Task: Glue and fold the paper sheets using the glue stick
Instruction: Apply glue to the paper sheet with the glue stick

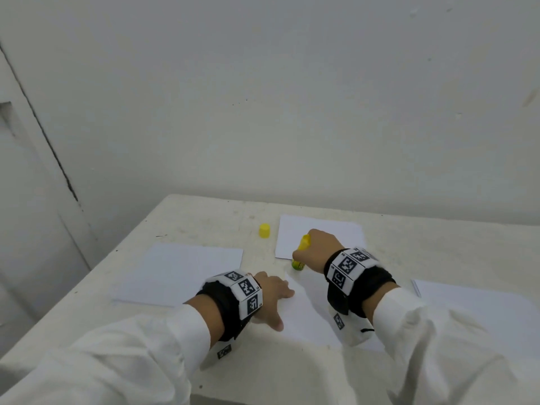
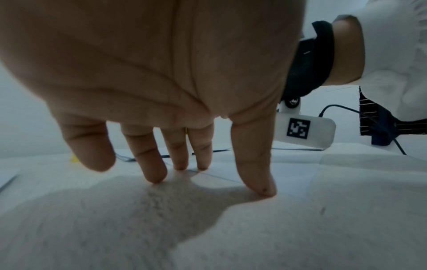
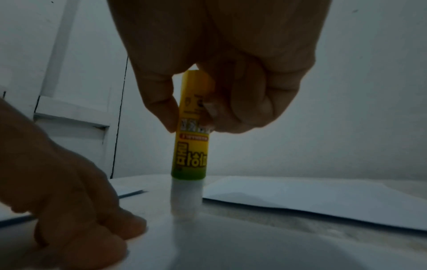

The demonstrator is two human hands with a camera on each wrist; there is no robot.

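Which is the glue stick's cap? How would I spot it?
Look at the far part of the pale table, between the two farther paper sheets. The cap stands alone there, small and yellow, touching neither hand nor paper.

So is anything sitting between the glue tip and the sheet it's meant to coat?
Nothing visible. The right hand holds the glue stick upright, its uncapped tip down on the sheet. The left hand presses the paper off to one side.

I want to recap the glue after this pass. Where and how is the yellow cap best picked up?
Pinch the yellow cap across its round sides, coming from above. It stands alone on the table, apart from the sheets, so nothing blocks either side.
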